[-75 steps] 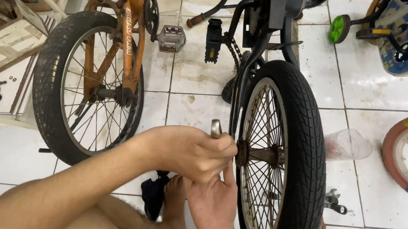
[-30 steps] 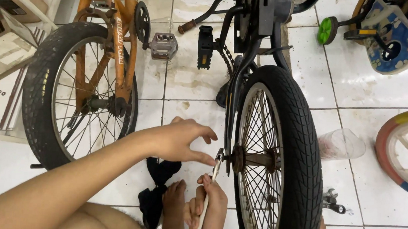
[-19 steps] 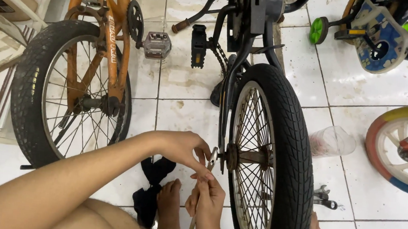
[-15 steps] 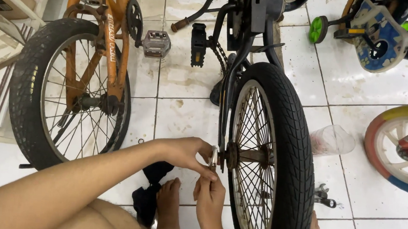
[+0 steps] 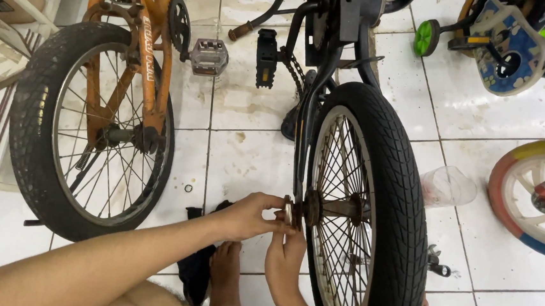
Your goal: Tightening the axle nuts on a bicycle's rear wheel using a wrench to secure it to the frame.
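Pinching a small metal nut point(image 5: 288, 210) at the black wheel's axle point(image 5: 312, 208): left hand point(image 5: 252, 217) fingers are closing on it; right hand point(image 5: 284, 256) is bracing just below.

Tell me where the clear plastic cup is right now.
The clear plastic cup lies on its side on the white tile floor, right of the black bike wheel and left of the colourful small wheel.

White tiled floor point(image 5: 246, 164) carries a clear plastic cup point(image 5: 446, 186) lying sideways.
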